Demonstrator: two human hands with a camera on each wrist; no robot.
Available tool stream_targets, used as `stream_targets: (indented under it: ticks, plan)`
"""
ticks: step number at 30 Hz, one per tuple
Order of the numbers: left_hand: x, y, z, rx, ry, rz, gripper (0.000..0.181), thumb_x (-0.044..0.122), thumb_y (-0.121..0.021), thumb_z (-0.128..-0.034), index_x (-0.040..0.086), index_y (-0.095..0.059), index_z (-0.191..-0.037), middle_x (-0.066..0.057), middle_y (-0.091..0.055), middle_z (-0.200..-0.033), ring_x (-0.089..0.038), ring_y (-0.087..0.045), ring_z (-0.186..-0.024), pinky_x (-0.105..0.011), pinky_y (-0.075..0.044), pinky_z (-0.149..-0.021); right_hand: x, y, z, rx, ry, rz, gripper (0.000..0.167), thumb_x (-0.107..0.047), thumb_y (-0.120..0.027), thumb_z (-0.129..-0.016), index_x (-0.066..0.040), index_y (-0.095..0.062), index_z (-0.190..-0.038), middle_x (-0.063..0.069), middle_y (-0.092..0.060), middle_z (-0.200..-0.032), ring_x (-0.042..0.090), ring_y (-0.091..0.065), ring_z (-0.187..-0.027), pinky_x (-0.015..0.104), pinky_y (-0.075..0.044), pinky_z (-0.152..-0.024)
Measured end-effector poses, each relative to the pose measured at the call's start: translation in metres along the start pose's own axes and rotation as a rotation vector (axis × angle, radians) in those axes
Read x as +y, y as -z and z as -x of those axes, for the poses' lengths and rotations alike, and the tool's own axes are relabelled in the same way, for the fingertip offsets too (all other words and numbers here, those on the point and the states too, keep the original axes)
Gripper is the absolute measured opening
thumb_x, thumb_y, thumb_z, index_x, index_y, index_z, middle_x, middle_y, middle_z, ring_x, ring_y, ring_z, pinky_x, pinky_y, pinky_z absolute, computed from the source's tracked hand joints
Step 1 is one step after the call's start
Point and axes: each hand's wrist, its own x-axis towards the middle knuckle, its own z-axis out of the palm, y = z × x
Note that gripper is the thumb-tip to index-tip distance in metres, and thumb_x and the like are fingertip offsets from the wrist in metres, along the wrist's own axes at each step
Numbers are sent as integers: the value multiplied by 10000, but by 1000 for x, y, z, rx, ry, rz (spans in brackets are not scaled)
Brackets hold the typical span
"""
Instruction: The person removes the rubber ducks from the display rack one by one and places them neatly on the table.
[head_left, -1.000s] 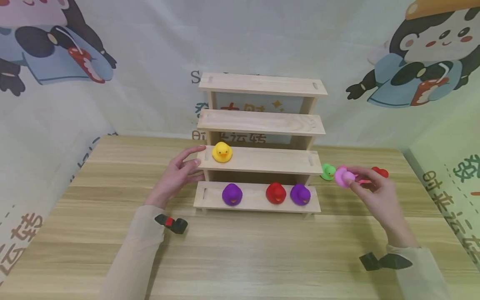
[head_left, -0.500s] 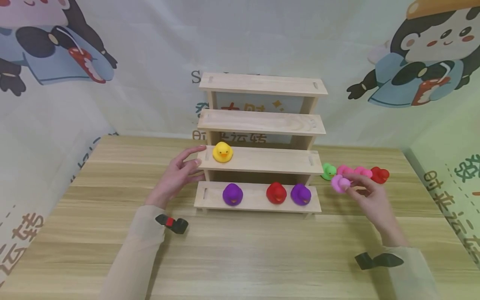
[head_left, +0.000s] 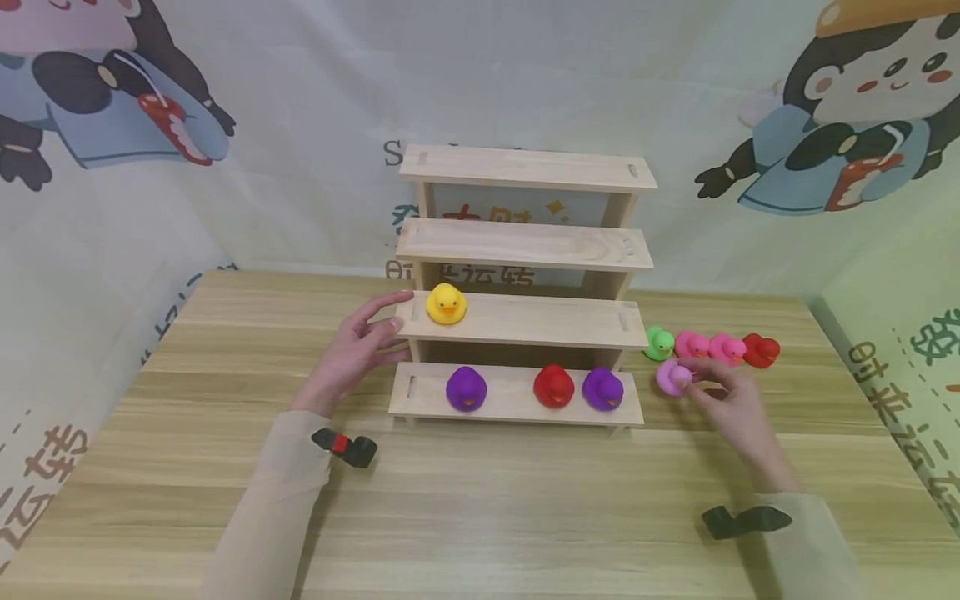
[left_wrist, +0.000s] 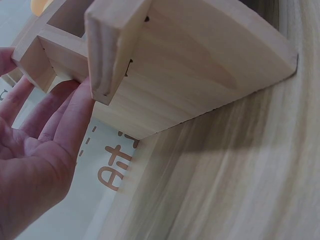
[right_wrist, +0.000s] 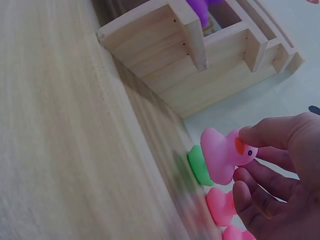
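Duck of pale pink [head_left: 670, 377] hangs in the right hand [head_left: 733, 408], its head pinched between thumb and fingertips. Just beyond that hand, a row runs left to right: green duck [head_left: 659, 343], two bright pink ducks [head_left: 692, 344], then a red duck [head_left: 761, 350]. Left of the same hand stands a stepped wooden stand [head_left: 540, 323]; on its lowest tier, nearest this hand first, are a purple duck [head_left: 603, 389], a second red duck [head_left: 553, 386] and, farther off, another purple duck [head_left: 466, 389]. The left hand [head_left: 348, 354] clamps the near end of the second tier up, where a yellow duck [head_left: 446, 304] sits just right of its fingertips.
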Motion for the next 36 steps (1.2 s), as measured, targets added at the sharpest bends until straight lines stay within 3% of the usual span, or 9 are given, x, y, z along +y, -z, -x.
stream_targets:
  ticks: [11,23,28,32,36]
  plan:
    - [-1,0,0,3,-6,2,453,130,-479,-1022,82,-386,-1463,-247,-389,-1419,-424,-520,-1189,-438,-510,-892,6,-9,0,-12,-58,-16,302,-52,-645,-918,75,-626,-1191,203,-616,-1076,-7,-508,-922,82,-432,-799]
    - [-2,0,0,-4,-13,25,444,123,-471,-1024,83,-385,-1458,-258,-404,-1397,-434,-517,-1188,-438,-515,-883,7,-14,-4,-2,-108,11,313,-72,-631,-926,70,-616,-1205,199,-608,-1082,108,-512,-960,96,-419,-799]
    - [-2,0,0,-5,-8,24,447,120,-470,-1023,87,-384,-1461,-255,-387,-1412,-434,-513,-1192,-435,-517,-884,4,-10,-5,5,-145,-42,363,-129,-631,-939,68,-589,-1241,200,-591,-1129,67,-504,-967,103,-426,-803]
    - [-2,0,0,-5,-7,18,450,122,-472,-1022,92,-385,-1462,-249,-378,-1422,-431,-514,-1193,-434,-515,-886,-1,-6,-6,45,-155,-90,370,-123,-623,-936,65,-580,-1253,102,-610,-1106,20,-506,-946,104,-444,-767]
    - [-2,0,0,-3,-8,15,449,123,-472,-1022,91,-387,-1462,-238,-363,-1435,-432,-517,-1188,-439,-514,-886,-7,-4,-8,89,-90,-133,331,-47,-625,-915,96,-591,-1212,-55,-640,-1029,38,-534,-932,107,-453,-753]
